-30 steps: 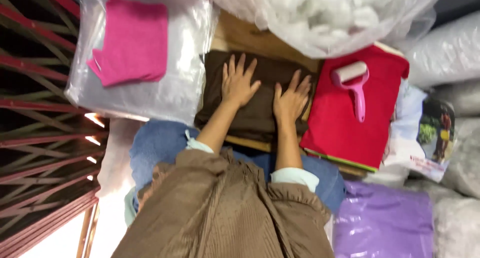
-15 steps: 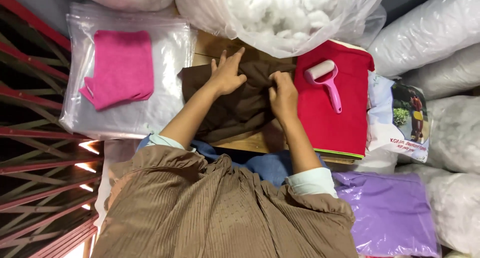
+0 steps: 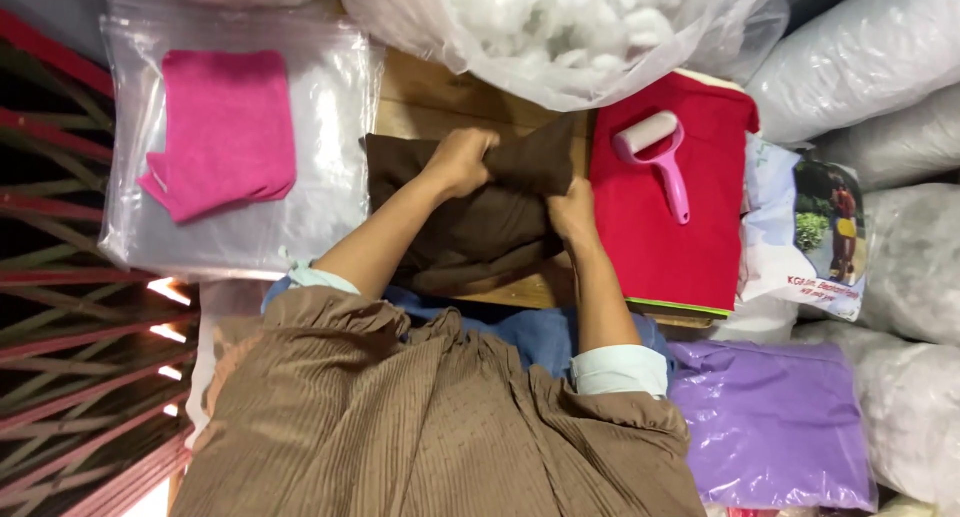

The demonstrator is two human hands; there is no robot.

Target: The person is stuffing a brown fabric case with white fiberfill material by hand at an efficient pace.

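A dark brown cloth [image 3: 480, 227] lies bunched on a wooden board [image 3: 440, 102] in front of me. My left hand [image 3: 462, 159] is closed on its upper fold near the middle. At the cloth's right edge, beside a stack of red fabric [image 3: 680, 237], my right hand [image 3: 572, 209] pinches the brown cloth. The cloth's far corner is lifted and pulled up between the two hands.
A pink lint roller [image 3: 655, 152] rests on the red fabric. A pink cloth [image 3: 225, 132] lies on clear plastic bags [image 3: 320, 207] at the left. A big bag of white stuffing [image 3: 560, 27] sits behind. A purple bag [image 3: 770, 417] is at the lower right, a metal grille [image 3: 60, 377] on the left.
Both hands lay flat on the spread brown cloth a second ago. They have since closed on it and gathered it upward. The view also shifted so the board sits lower.
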